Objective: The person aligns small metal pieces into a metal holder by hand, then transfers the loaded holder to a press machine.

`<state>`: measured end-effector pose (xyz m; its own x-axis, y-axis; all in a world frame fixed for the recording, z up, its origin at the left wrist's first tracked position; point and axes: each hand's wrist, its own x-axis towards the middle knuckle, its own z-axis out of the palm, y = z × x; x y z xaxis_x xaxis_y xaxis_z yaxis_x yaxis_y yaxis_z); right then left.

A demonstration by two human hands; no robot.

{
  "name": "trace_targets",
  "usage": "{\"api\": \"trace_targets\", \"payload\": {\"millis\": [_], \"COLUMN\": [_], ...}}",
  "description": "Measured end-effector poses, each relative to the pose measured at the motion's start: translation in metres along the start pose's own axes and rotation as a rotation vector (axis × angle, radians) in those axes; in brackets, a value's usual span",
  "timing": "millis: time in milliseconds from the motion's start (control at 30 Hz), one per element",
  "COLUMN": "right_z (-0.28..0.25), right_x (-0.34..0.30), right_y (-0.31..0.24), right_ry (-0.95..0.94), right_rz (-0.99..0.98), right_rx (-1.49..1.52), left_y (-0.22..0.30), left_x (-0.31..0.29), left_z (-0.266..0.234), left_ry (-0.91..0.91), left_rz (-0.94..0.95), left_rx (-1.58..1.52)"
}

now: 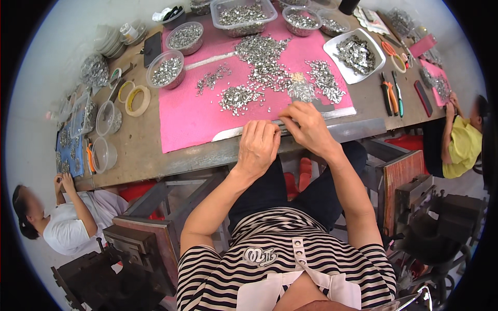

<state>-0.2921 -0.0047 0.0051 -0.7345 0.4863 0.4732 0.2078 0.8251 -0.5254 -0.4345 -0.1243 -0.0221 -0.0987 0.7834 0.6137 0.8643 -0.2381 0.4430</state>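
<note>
My left hand (259, 142) and my right hand (310, 128) meet at the front edge of a pink mat (187, 119). Fingers and thumb are pinched together on each, and what lies between them is too small to make out. Just beyond the fingertips, small silvery metal pieces (239, 98) lie in loose heaps. A larger pile of metal pieces (262, 54) spreads farther back, and another heap (327, 82) is off to the right. Close to my right hand is a flat, shiny clear patch (302, 92) with pieces beside it.
Plastic tubs of metal pieces (166, 71) line the back and left, with a white dish (355, 56) at right. Orange-handled pliers (389, 96), scissors (389, 49) and tape rolls (138, 100) lie on the table. People sit working at left (72, 217) and right (461, 140).
</note>
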Motion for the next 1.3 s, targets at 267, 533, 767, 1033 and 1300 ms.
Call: {"api": "trace_targets", "payload": {"millis": [267, 533, 767, 1033, 1300], "right_z": [0.029, 0.008, 0.009, 0.013, 0.011], "right_x": [0.025, 0.014, 0.015, 0.018, 0.018], "right_y": [0.021, 0.029, 0.025, 0.028, 0.027], "right_ry": [-0.042, -0.091, 0.017, -0.114, -0.128], "right_rz": [-0.015, 0.042, 0.011, -0.013, 0.081], "right_rx": [-0.113, -0.244, -0.178, -0.241, -0.179], "left_y": [-0.005, -0.041, -0.071, -0.075, -0.071], "left_x": [-0.006, 0.026, 0.041, 0.044, 0.049], "left_z": [-0.002, -0.009, -0.001, -0.004, -0.008], "left_ry": [0.050, 0.042, -0.101, -0.160, -0.228], "left_rz": [0.077, -0.040, -0.004, 0.016, 0.041], "left_rx": [0.013, 0.087, 0.146, 0.165, 0.263]}}
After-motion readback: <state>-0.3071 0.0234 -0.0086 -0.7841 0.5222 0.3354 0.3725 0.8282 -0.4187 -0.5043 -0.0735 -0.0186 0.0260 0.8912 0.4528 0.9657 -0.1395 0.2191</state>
